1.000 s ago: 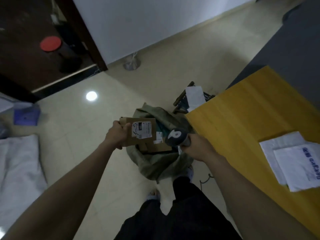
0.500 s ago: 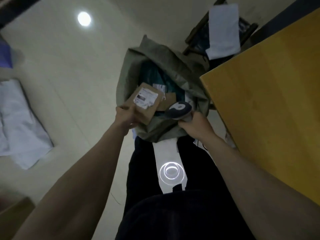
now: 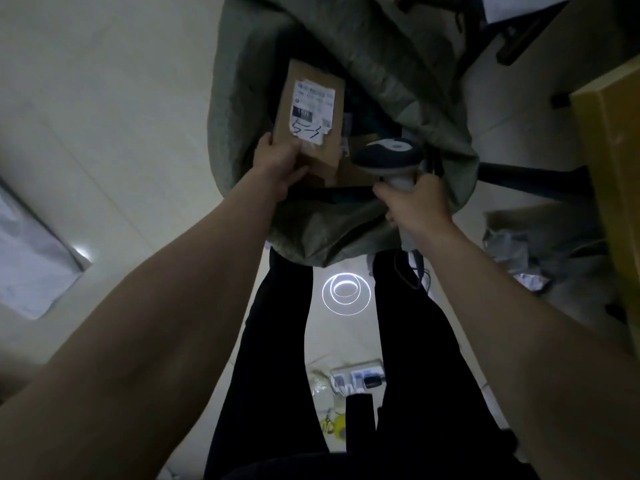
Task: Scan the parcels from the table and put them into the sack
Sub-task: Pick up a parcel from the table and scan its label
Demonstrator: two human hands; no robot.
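Lowering further into sack (image 3: 304,233), parcel (image 3: 313,123) in left hand (image 3: 277,164)

Brown parcel (image 3: 313,133), white label (image 3: 311,110); grey-green sack (image 3: 242,98); yellow table (image 3: 613,150).

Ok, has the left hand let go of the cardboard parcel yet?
No: the left hand grips the near end of the cardboard parcel, holding it over the open mouth of the sack.

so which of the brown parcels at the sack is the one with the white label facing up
The cardboard parcel gripped by the left hand over the sack. The brown parcel beneath it, inside the sack, shows no label.
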